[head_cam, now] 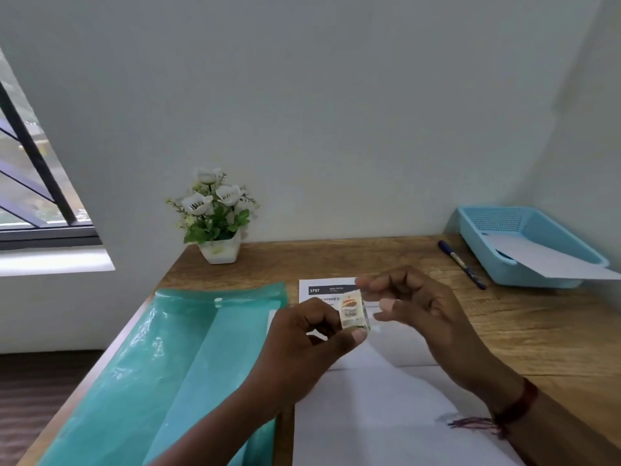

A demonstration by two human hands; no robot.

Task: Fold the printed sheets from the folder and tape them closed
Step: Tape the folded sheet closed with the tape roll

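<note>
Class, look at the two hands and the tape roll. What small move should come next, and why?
Probably the right hand should draw a short strip off the tape roll. The left hand grips the roll above the printed sheet, the right's fingertips are beside it, and no tape shows on the sheet.

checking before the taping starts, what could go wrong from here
1. Both the left hand and right hand are up at the small clear tape roll with a printed label, so nothing pins the white printed sheets on the wooden desk; they may shift.
2. A pulled clear strip could curl and stick to itself.
</note>
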